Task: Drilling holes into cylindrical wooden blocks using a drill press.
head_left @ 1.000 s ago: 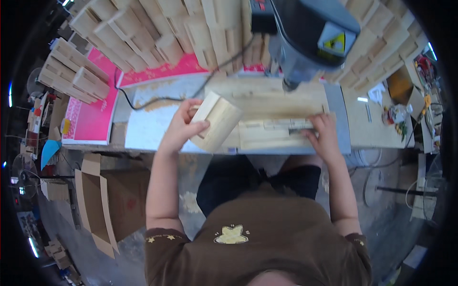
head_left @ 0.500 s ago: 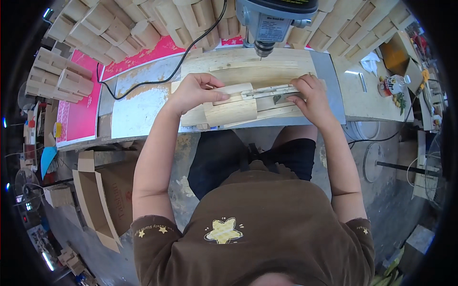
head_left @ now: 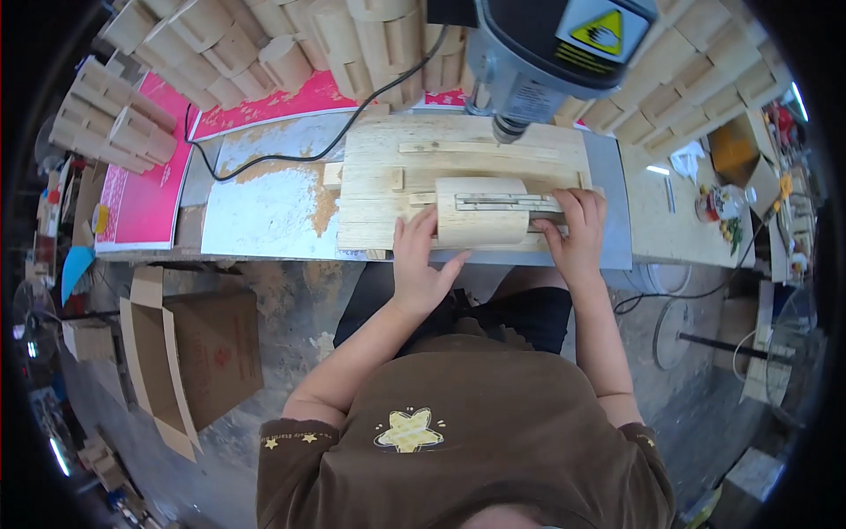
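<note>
A pale wooden cylinder (head_left: 485, 227) lies on its side on a wooden board (head_left: 370, 189). Along its top sits a narrow slotted strip (head_left: 489, 202), which looks like a drilling template, its right end running past the cylinder. My right hand (head_left: 577, 231) has closed thumb and fingers around that right end. With fingers spread, my left hand (head_left: 421, 269) rests at the cylinder's left end, fingertips against or very near it. Above and behind the cylinder hangs the drill press (head_left: 538, 70), its chuck (head_left: 509, 129) over the board's far part.
Thin wooden strips (head_left: 480, 152) are fixed along the board. Stacked wooden cylinders (head_left: 379, 53) line the back, with more at the left (head_left: 115, 123). A black cable (head_left: 291, 157) crosses the bench. At right stands a jar (head_left: 716, 203); an open cardboard box (head_left: 207, 348) is on the floor.
The cylinder has shifted right and the strip now lies farther along its top. My left hand has gone from gripping its upper left side to spread fingers at its left end.
</note>
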